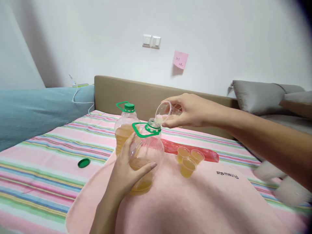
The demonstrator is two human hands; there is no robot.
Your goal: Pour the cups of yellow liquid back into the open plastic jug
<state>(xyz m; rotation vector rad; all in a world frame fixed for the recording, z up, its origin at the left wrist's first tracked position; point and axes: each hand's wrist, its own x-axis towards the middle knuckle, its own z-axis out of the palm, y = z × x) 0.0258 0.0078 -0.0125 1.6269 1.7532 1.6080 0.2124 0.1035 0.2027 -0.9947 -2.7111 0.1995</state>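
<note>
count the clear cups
4: one held cup, tilted in the right hand at the open bottle; front cup, back-left cup and back-right cup on the pink cloth.

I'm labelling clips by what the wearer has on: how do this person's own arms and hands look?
The left hand and right hand are both ungloved. The forearms are bare as far as they show, with no sleeve, watch or bracelet visible. No ring shows on the visible fingers.
</note>
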